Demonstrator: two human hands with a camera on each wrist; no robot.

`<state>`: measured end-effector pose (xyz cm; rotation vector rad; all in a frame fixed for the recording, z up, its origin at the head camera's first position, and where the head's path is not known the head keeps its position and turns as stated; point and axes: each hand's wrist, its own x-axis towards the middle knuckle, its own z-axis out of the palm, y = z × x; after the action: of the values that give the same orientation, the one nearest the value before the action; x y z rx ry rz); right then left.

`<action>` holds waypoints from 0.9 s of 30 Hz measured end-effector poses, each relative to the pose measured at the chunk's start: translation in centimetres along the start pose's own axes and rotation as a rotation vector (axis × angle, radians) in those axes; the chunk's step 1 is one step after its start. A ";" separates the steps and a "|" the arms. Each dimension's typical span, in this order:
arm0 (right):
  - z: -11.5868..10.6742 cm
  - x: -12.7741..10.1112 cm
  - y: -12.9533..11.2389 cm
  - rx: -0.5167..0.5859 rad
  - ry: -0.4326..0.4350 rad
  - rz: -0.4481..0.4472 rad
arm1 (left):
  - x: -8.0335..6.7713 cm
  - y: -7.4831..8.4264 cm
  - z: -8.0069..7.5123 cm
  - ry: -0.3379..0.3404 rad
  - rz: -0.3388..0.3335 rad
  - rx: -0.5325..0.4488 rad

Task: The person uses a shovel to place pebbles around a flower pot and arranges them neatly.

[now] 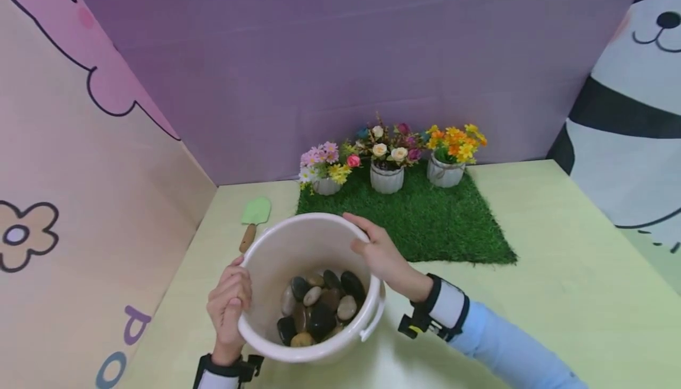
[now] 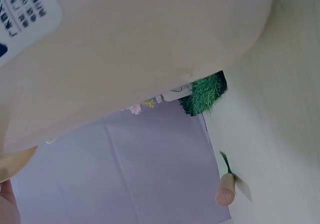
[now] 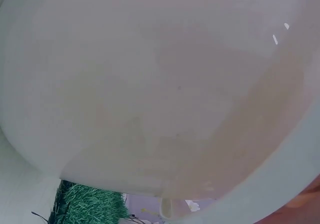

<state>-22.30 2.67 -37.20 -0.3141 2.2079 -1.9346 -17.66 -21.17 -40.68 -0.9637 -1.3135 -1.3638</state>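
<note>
Pale green tabletop (image 1: 558, 271) at lower centre carries a white bucket (image 1: 276, 259) of pebbles (image 1: 319, 309), its rim gripped by left hand (image 1: 230, 303) and right hand (image 1: 384, 256); keeping both grips firm and level should stop the stones shifting.

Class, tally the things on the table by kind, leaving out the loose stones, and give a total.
Flower pots: 3
Bucket, gripped by left hand and right hand: 1
Trowel: 1
Grass mat: 1
Total: 6
</note>
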 end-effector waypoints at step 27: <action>-3.0 -1.6 0.3 -0.021 -0.025 -0.033 | 3.2 -16.0 -10.6 -0.377 -1.379 0.722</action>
<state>-21.65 6.02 -37.11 -0.3786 2.2224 -1.9141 -33.03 -32.98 -42.14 0.3729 -2.7279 -1.3861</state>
